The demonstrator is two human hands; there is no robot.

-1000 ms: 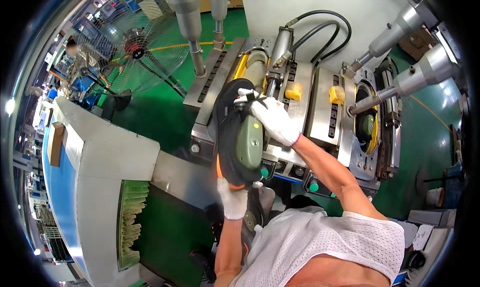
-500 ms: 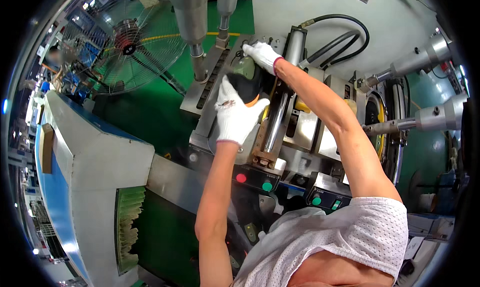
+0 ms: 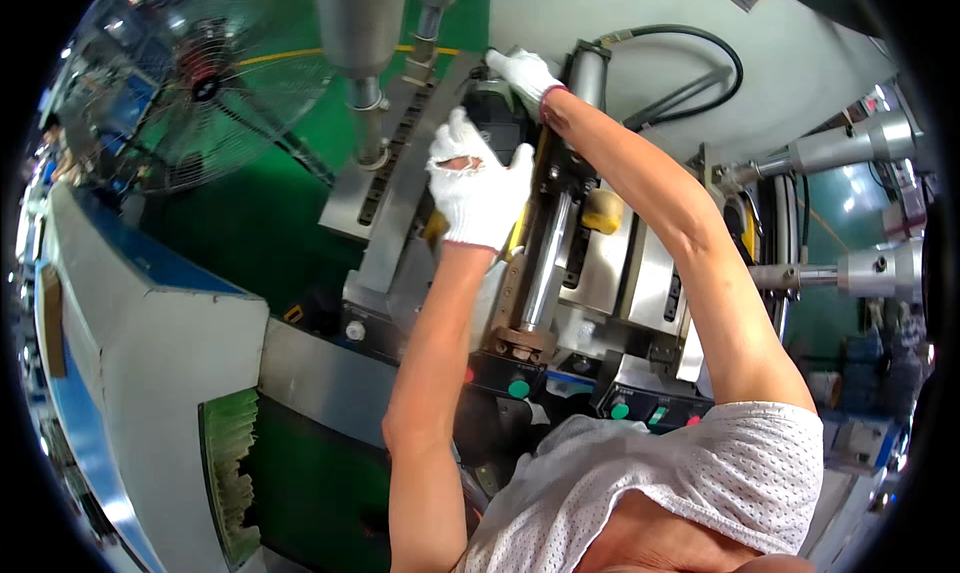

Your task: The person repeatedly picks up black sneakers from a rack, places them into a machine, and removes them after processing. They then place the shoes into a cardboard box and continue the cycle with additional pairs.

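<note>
The dark shoe piece (image 3: pixel 500 123) lies just beyond the left hand (image 3: pixel 470 198) and below the right hand (image 3: pixel 526 77), at the far end of a yellow-edged cradle (image 3: pixel 517 238); how deep it sits in there is hidden by the gloves. The left hand is spread, thumb well away from the fingers, with a tear in its white glove; whether it touches the piece, I cannot tell. The right hand reaches over the piece's far end — its grip cannot be made out.

Just right of the left hand stand a metal cylinder (image 3: pixel 548 263) and, past it, a yellow block (image 3: pixel 602 212). Farther right, beyond the right forearm, is a second yellow-edged cradle (image 3: pixel 748 233), its contents mostly covered by the arm. Nearer the body than the left hand sits a green button (image 3: pixel 518 388). Well to its left, a pale housing (image 3: pixel 165 373) holds a green bristly strip (image 3: pixel 230 473) in its slot.
</note>
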